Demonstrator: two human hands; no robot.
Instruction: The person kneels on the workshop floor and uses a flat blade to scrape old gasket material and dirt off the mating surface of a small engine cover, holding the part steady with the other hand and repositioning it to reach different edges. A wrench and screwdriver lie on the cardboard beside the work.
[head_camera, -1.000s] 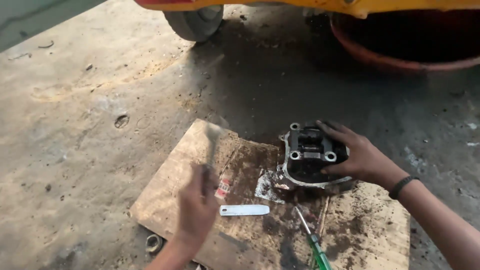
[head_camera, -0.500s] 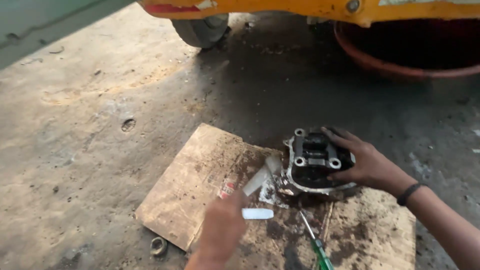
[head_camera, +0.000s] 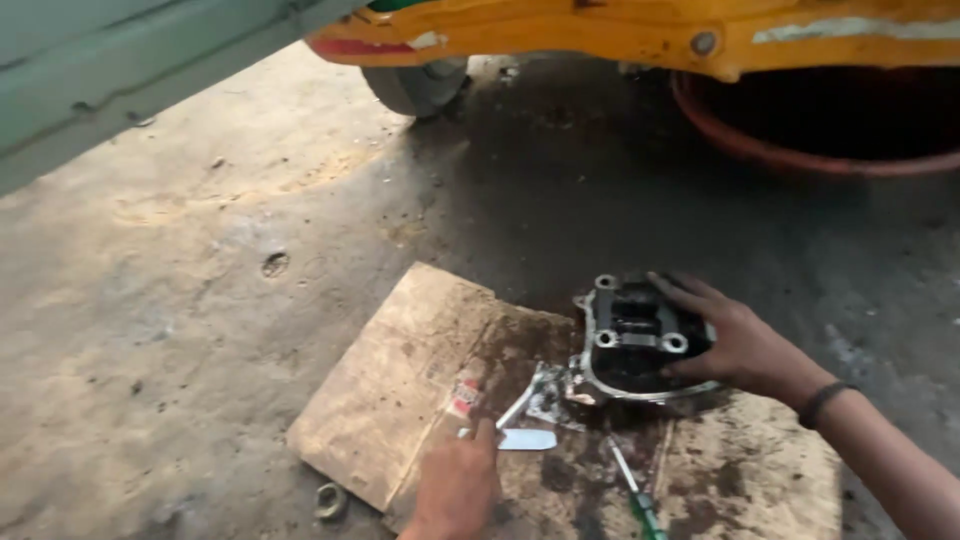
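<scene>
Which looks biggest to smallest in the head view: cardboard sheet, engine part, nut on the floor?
1. Cardboard sheet
2. Engine part, steadied by the right hand
3. Nut, smallest though nearest the camera

Floor: stained concrete (head_camera: 180, 300), oily dark patch near the vehicle
Vehicle: yellow body (head_camera: 640, 35), small wheel (head_camera: 418, 85)
Basin: round reddish tub (head_camera: 820, 120), right
Nut: loose ring (head_camera: 331, 499) beside the cardboard edge
Screwdriver: green-handled (head_camera: 640, 505), lying on the cardboard

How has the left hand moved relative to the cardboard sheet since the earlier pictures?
Yes. The left hand has shifted right along the cardboard sheet, toward the dark engine part; its tool's tip now reaches that part's left edge.
</scene>
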